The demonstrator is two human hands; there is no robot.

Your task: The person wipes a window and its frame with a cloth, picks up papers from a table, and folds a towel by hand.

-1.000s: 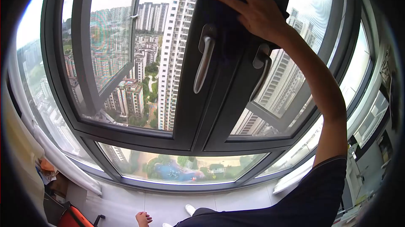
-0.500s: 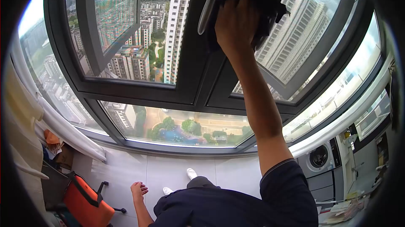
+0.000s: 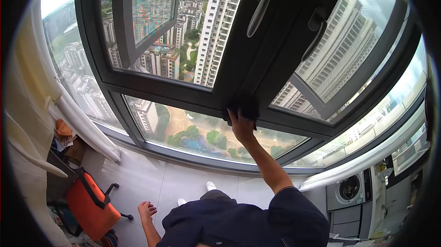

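My right hand (image 3: 242, 126) is closed on a dark cloth (image 3: 249, 108), which lies against the dark window frame (image 3: 177, 92) where the upright bars meet the lower crossbar. Part of the cloth hides behind my fingers. Above it, two metal handles, a left handle (image 3: 260, 12) and a right handle (image 3: 315, 40), stand out from the frame. Down by my side hangs my left hand (image 3: 147, 210), holding nothing, its fingers loosely bent and apart.
An orange chair (image 3: 92, 205) stands at the lower left beside a white curtain (image 3: 87, 123). On the right are another curtain (image 3: 340, 169) and a washing machine (image 3: 347, 189). Grey floor tiles (image 3: 183, 180) lie under my feet. Beyond the glass are tall buildings (image 3: 223, 22).
My right hand has moved down with the cloth, from beside the handles to the lower crossbar. Both handles now show fully. The view has shifted; my left hand still hangs low.
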